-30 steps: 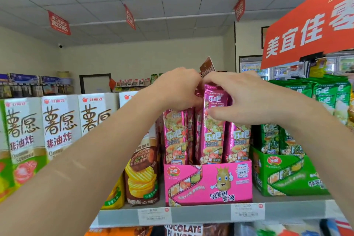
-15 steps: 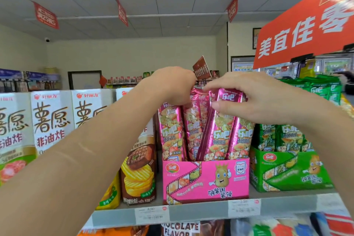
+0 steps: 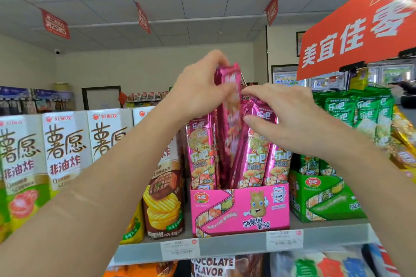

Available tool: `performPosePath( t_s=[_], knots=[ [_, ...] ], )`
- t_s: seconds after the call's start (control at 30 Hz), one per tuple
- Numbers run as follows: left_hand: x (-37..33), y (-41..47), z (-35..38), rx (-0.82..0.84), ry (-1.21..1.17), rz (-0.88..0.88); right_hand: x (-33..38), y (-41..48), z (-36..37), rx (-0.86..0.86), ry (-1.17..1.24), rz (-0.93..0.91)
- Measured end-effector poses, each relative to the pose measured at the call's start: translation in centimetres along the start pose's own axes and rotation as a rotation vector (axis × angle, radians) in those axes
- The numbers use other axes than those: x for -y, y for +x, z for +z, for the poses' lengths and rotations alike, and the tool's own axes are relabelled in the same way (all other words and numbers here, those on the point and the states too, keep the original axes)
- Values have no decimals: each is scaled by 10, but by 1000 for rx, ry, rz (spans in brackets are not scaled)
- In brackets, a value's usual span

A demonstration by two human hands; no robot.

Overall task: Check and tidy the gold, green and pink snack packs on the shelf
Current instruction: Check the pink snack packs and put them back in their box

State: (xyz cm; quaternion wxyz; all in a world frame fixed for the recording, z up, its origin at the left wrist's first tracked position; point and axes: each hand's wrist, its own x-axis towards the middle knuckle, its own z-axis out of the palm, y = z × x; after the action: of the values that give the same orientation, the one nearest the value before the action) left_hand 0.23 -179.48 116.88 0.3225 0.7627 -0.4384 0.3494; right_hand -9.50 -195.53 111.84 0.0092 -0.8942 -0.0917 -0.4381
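Pink snack pack (image 3: 228, 123), blurred, is gripped near its top by the curled fingers of the left hand (image 3: 198, 90) and is held raised part-way out of the pink display box (image 3: 238, 209), its lower end hidden among the neighbours below those fingers. Just right of them, the tops of the standing pink packs (image 3: 258, 153) are pinched by the right hand (image 3: 290, 121), with the fingers curled over from behind and the thumb laid on the front. Several slips can be foreseen. Since only the thin top is grasped, the slick foil could be lost from the fingertips and the pack dropped in front of the box. A neighbour below the left fingers could be dragged upward by rubbing foil and tipped forward over the shelf edge (image 3: 225, 247). Should the right-hand pinch be loosened too early, the leaning packs beneath it would likely fan outward and block the gap needed for reinsertion. The green packs (image 3: 351, 110), beyond the right fingers and close to the wrist, could be nudged askew by a careless sweep of the forearm
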Motion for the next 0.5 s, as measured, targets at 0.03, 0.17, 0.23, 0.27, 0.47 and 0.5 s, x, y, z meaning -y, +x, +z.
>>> performPosePath(
  t_s=[0.03, 0.17, 0.23, 0.27, 0.47, 0.5],
  knots=[
    [-5, -3, -2, -150, -84, 58, 1, -1, 2, -20, -3, 9],
    [-23, -16, -12, -528, -243, 286, 8, -2, 8, -112, -19, 29],
    [-30, -26, -14, -581, -313, 328, 12, -1, 11, -130, -18, 38],
    [-32, -31, -14, -591, -361, 335, 13, -1, 12, -132, -10, 42],
    [-43, -53, -17, -640, -536, 378, 21, -12, 10, -211, 97, 13],
    [-47, -54, -19, -654, -558, 377, 26, -15, 9, -247, 161, 11]
  ],
)
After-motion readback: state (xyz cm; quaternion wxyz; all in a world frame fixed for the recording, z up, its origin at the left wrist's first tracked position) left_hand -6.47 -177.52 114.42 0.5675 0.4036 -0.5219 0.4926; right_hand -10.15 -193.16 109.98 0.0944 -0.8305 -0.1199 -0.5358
